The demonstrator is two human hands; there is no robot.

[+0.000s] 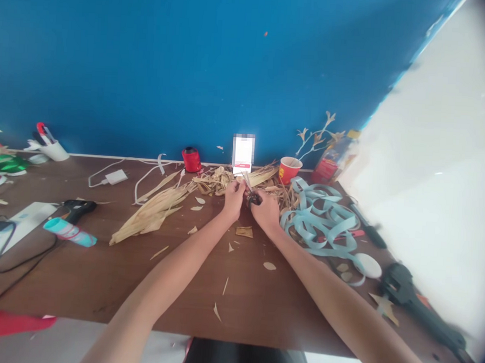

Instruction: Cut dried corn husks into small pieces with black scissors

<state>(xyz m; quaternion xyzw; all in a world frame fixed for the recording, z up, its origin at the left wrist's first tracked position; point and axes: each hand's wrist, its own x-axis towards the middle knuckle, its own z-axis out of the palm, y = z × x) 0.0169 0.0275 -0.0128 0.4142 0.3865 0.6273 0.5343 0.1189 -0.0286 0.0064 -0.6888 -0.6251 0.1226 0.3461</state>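
My right hand (267, 210) is closed around the dark handles of a pair of scissors (255, 197), whose blades point up and to the left, away from me. Close beside it, my left hand (234, 198) is pinched shut near the blades; what sits between its fingertips is too small to make out. Just beyond both hands lies a heap of dried husk scraps (218, 181). To the left, a bundle of pale dried corn husks (153, 213) rests on the brown table (188, 287). A small square husk piece (244, 232) lies between my forearms.
A phone (243, 154) stands against the blue wall, near a red paper cup (289, 170) and a red spool (192, 160). Light-blue ribbon (320, 215) tangles at right, before a glue gun (423, 307). Leftward are a charger (116, 177) and a blue roll (69, 232).
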